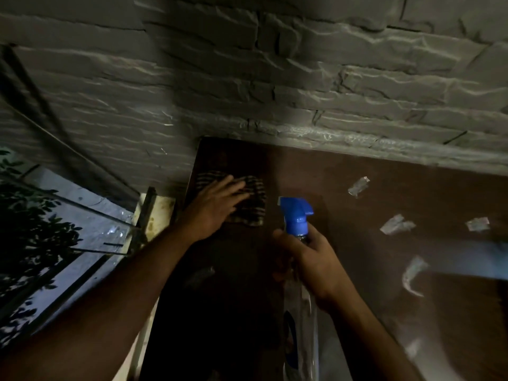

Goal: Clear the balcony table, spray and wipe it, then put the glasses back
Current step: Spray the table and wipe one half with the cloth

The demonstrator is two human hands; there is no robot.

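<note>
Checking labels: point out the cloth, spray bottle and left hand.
cloth (251,204), head view, on its striped fabric right of the fingers.
spray bottle (295,213), head view, on the blue trigger head.
left hand (217,206), head view, on the back of the hand.

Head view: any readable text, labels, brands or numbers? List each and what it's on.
None readable.
Clear spray bottle with blue trigger head, held in the right hand: dark label low on its body, too dim and blurred to read.
Pale shiny scraps on the brown table: no legible print.
</note>
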